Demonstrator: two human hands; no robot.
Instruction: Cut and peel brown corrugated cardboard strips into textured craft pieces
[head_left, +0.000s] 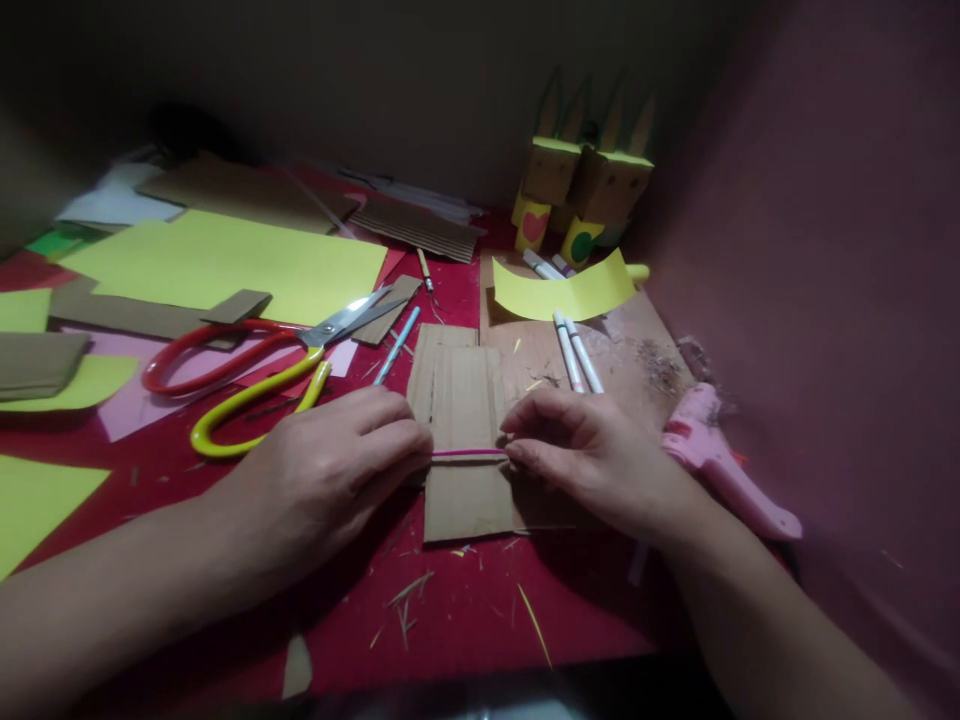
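Note:
A thin magenta strip (469, 453) is stretched level across a piece of brown cardboard (466, 400). Its left end disappears under the fingers of my left hand (337, 455), which are pressed together. Thumb and fingertips of my right hand (581, 450) pinch the other end at the cardboard's right edge. The cardboard lies on a second cardboard piece (421, 365) that shows behind it. Just left of my left hand rest large scissors (319, 340) with one red and one yellow handle, blades apart.
Yellow paper (277, 260) and cardboard scraps spread over the red table (450, 610) at left. White markers (576, 355) and a curved yellow strip (566, 290) lie on a wooden board (630, 350). A pink glue gun (720, 450) sits by the right wall. Cardboard figures (581, 185) stand behind.

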